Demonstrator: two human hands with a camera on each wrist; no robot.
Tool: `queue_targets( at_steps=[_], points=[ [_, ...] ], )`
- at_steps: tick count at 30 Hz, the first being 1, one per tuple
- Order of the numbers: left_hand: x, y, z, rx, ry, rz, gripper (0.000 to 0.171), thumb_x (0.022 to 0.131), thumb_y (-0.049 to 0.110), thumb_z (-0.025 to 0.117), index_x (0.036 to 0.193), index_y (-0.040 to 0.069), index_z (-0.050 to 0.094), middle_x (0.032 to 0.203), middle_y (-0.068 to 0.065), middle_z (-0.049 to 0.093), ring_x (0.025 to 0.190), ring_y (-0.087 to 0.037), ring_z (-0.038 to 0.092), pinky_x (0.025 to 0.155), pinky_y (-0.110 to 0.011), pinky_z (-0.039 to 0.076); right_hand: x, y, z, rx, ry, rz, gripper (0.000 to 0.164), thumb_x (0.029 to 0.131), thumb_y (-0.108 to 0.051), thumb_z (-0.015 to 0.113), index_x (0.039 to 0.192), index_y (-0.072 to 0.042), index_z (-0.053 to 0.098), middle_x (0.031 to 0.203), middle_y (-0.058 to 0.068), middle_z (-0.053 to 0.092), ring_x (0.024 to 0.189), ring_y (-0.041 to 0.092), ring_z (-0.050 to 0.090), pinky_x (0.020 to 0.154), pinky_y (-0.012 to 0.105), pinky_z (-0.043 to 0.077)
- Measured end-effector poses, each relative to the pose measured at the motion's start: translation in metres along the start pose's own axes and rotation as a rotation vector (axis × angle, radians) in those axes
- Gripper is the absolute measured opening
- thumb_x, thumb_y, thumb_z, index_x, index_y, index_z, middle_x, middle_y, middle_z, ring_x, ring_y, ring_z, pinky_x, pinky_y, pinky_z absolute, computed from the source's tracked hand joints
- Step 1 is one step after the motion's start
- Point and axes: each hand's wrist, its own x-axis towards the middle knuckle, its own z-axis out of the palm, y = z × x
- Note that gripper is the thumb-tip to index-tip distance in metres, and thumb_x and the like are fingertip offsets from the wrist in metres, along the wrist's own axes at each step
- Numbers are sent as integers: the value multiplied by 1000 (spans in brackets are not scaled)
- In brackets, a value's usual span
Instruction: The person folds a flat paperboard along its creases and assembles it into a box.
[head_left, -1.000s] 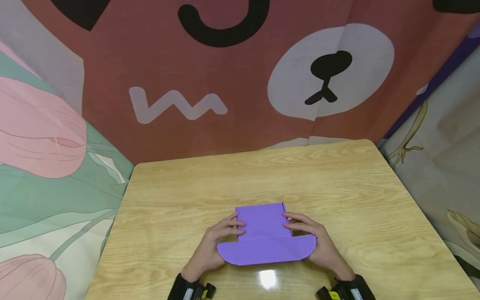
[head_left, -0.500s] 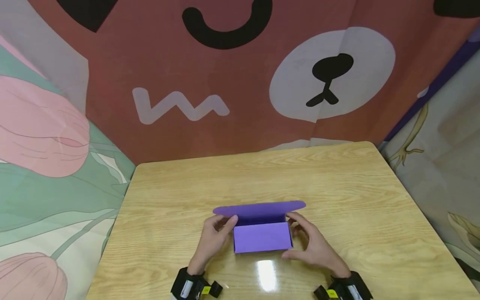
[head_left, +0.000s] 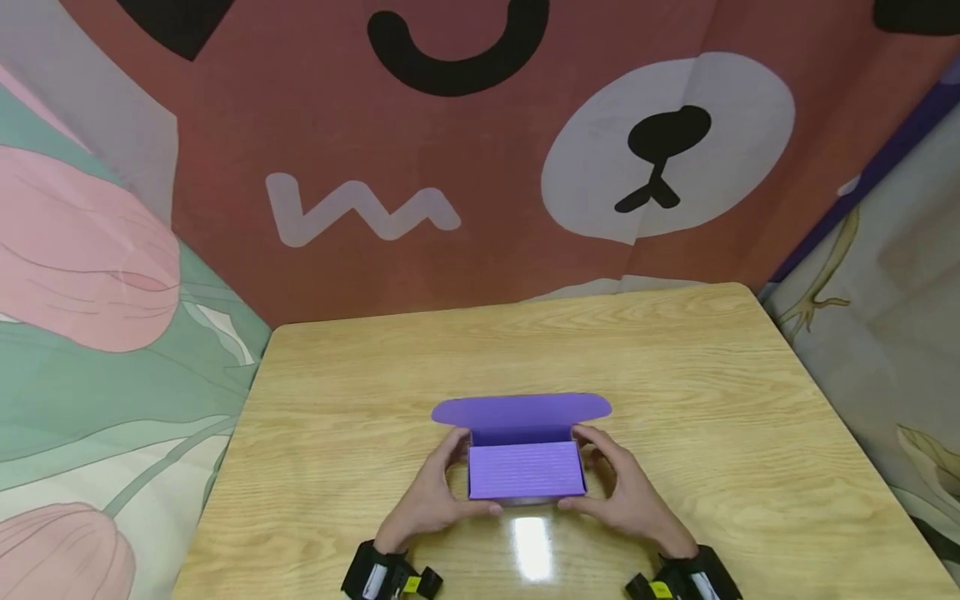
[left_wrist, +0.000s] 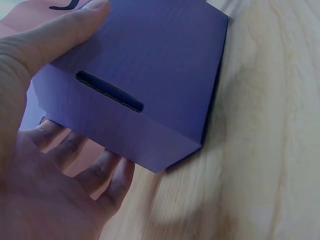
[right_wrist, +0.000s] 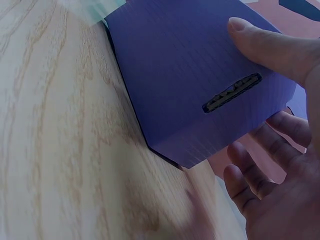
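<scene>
A purple cardboard box (head_left: pixel 527 471) sits before the person, its lid (head_left: pixel 522 410) swung up at the far side with rounded flap ends. The left hand (head_left: pixel 429 498) grips the box's left end, thumb on the near side and fingers reaching round toward the back. Mirroring it, the right hand (head_left: pixel 628 498) holds the right end the same way. In the left wrist view a dark slot (left_wrist: pixel 110 92) shows in the box wall, below the thumb (left_wrist: pixel 70 32). A similar slot (right_wrist: pixel 232 93) appears in the right wrist view, near the right thumb (right_wrist: pixel 265 42). The box's inside is hidden.
The box is on a light wood-grain table (head_left: pixel 360 375). Behind it hangs a brown cloth (head_left: pixel 375 275) printed with a bear face; a floral cloth (head_left: pixel 90 250) hangs at the left and a pale one (head_left: pixel 892 333) at the right. Both wrists wear black camera straps.
The lid, earlier folded toward the person, has swung up and back. Over the last half second the left thumb moved from the box's upper left corner to its near lower edge.
</scene>
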Motion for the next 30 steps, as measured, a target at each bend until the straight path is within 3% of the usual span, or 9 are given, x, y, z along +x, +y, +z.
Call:
queue_targets(
  at_steps=[3,11,20,30],
  points=[
    [-1,-10,3,14,13,-5,96,55,36,86,134,23,33,124,6,49,111,-17,49,94,-36,39,-3,12,2,7,5,12,91,59,-29,85,135,-15,38,116,-2,52,101,19,50,80,38,46],
    [2,21,-4,-40,-17,7,86,60,19,85,131,8,38,122,-6,53,110,-25,50,94,-41,39,-3,6,0,21,14,64,86,59,-31,84,133,-17,42,109,0,55,95,18,53,82,40,45],
    [2,21,-3,-31,-9,26,81,60,18,85,128,7,42,118,-4,55,106,-25,53,91,-39,41,4,-20,-4,103,37,12,78,57,-15,86,124,-3,49,106,8,57,94,24,53,78,41,45],
    [3,18,-2,-49,12,7,80,59,20,85,128,11,45,117,-1,57,107,-22,53,93,-40,39,4,-18,-3,161,54,51,73,55,-14,87,118,-4,53,104,8,58,91,26,53,79,43,45]
  ],
)
